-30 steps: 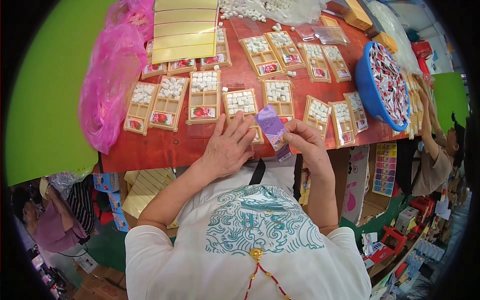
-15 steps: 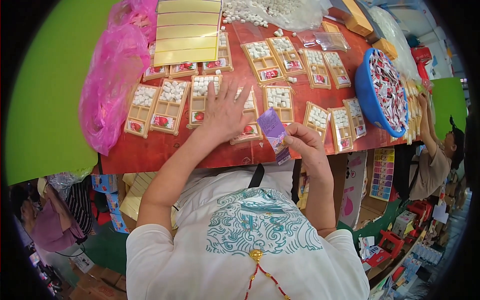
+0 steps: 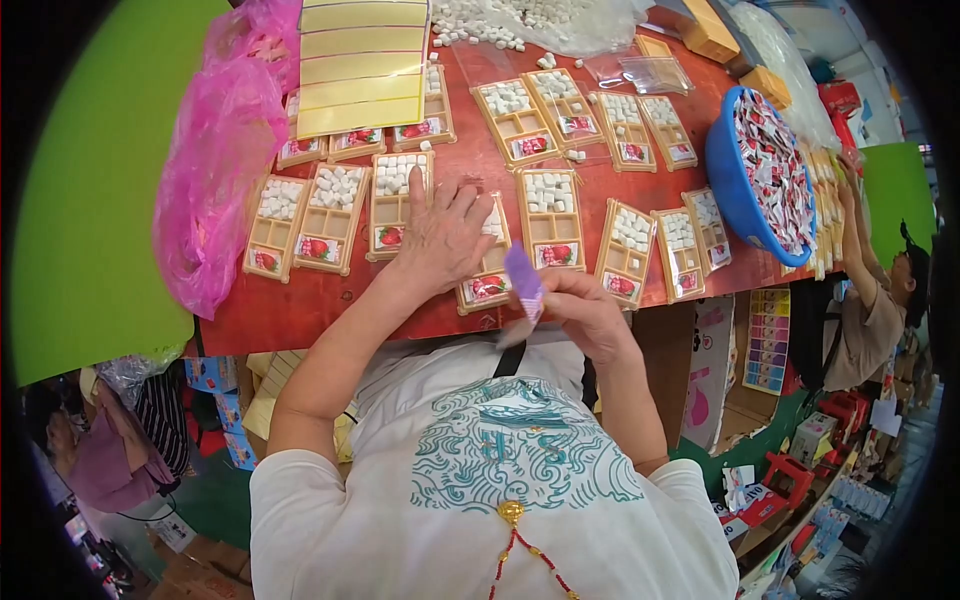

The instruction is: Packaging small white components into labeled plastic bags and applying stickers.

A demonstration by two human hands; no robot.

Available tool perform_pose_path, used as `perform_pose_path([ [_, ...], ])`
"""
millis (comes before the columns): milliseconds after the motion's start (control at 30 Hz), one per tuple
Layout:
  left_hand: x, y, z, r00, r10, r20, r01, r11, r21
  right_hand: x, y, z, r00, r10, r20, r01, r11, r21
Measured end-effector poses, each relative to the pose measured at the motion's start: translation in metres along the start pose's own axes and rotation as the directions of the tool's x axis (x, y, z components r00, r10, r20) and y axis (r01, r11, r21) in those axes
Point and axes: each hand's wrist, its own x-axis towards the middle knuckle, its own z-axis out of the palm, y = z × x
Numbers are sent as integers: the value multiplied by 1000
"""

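Note:
My left hand (image 3: 445, 240) lies with fingers spread over a beige divided tray (image 3: 489, 268), hiding part of it. White marshmallow-like pieces and a strawberry-print packet show in that tray. My right hand (image 3: 590, 312) pinches a thin purple printed label (image 3: 523, 275) between thumb and fingers, held above the table's near edge. The label is tilted, and its lower end is blurred. To the left of my left hand is another filled tray (image 3: 388, 215). Just beyond my right hand stands a tray (image 3: 552, 228) of the same kind, with white pieces at its far end.
Several similar trays stand around on the red table (image 3: 345, 300). A blue basin (image 3: 728, 165) of small packets is at the right, a pink plastic bag (image 3: 205, 190) at the left. A yellow sheet (image 3: 362, 70) covers some far trays. Another person (image 3: 868, 300) works at far right.
My right hand has moved down and left with the purple label, which has turned more edge-on. My left hand has shifted slightly left over the trays, and the whole view has shifted a little.

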Motion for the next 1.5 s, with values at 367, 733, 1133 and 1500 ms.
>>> perform_pose_path([
  [367,-26,11,4,993,86,-76,-76,989,131,16,11,8,981,187,-50,-175,966,190],
  [733,-50,42,-4,998,-34,52,36,998,-46,10,6,1,984,137,-110,-113,973,199],
  [1133,-76,48,-17,973,152,173,-138,986,-88,-17,-9,-11,985,-40,-167,60,991,116],
  [1500,-92,66,-12,990,111,86,-119,988,93,1,-19,11,989,-61,-132,7,927,-376],
])
